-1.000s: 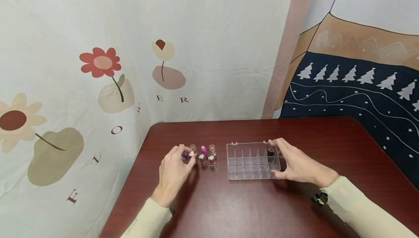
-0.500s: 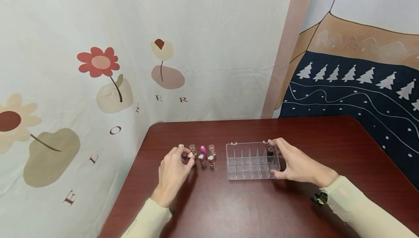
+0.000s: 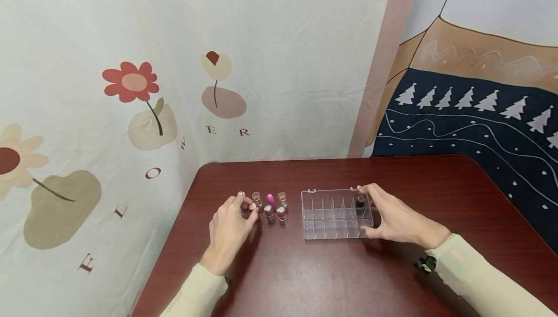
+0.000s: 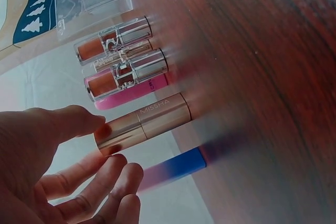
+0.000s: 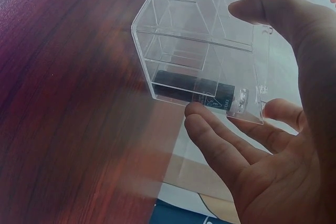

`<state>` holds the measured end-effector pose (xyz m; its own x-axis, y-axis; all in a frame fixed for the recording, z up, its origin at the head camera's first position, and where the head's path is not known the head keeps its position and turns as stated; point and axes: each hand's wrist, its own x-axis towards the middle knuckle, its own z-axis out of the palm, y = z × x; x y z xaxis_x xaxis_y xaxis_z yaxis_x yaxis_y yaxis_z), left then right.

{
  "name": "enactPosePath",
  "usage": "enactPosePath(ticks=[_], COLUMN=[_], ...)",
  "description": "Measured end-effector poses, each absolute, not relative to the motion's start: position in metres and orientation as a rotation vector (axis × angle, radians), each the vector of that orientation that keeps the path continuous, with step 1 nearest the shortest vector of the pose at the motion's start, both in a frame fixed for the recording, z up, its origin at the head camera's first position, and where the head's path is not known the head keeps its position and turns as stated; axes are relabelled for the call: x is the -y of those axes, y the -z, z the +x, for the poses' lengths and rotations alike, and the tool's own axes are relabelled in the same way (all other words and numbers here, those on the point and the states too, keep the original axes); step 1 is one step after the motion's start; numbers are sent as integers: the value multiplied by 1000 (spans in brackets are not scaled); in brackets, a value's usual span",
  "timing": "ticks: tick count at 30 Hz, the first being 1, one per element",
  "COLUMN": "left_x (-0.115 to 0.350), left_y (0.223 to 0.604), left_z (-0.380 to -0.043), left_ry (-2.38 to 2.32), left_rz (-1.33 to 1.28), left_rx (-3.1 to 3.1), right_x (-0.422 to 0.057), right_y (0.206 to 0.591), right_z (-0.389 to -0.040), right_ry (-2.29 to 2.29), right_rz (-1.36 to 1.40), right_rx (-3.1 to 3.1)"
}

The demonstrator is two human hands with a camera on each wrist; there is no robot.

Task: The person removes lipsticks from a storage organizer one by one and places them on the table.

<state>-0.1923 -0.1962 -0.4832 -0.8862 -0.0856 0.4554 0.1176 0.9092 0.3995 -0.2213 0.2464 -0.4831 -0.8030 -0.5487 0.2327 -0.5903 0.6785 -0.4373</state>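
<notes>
At the group of lip products, my left hand (image 3: 231, 225) pinches the top of a gold lipstick tube (image 4: 152, 121) marked MISSHA between thumb and fingers. The tube stands upright, its base close to the tabletop. Beside it in the left wrist view stand a blue-to-pink tube (image 4: 181, 166), a pink tube (image 4: 126, 97) and clear-and-brown lip tubes (image 4: 126, 74). My right hand (image 3: 394, 215) grips the right end of a clear divided box (image 3: 335, 232), thumb on the near side, fingers around the far side. One dark lip tube (image 5: 194, 90) stands in the box's far right compartment.
The dark red table (image 3: 322, 278) carries everything. Its back edge meets a hanging cloth (image 3: 283, 65) printed with flowers, and a navy cloth (image 3: 471, 128) with white trees hangs at the right.
My left hand has shifted very slightly left at the lip tubes, its fingers still on the lipstick's top. The right hand and the box stay in place.
</notes>
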Motion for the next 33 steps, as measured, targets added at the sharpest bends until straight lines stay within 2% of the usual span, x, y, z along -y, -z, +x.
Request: enactPosePath(ticks=[17, 33], left_x=[194, 162], left_y=[474, 459], left_z=[-189, -183], left_ry=[559, 494], left_rz=[-61, -291], left_rx=[2536, 2460], right_x=[-247, -252], right_y=[483, 480], right_z=[-220, -222], right_ry=[-785, -864], right_rz=[941, 911], right_rx=[2811, 2825])
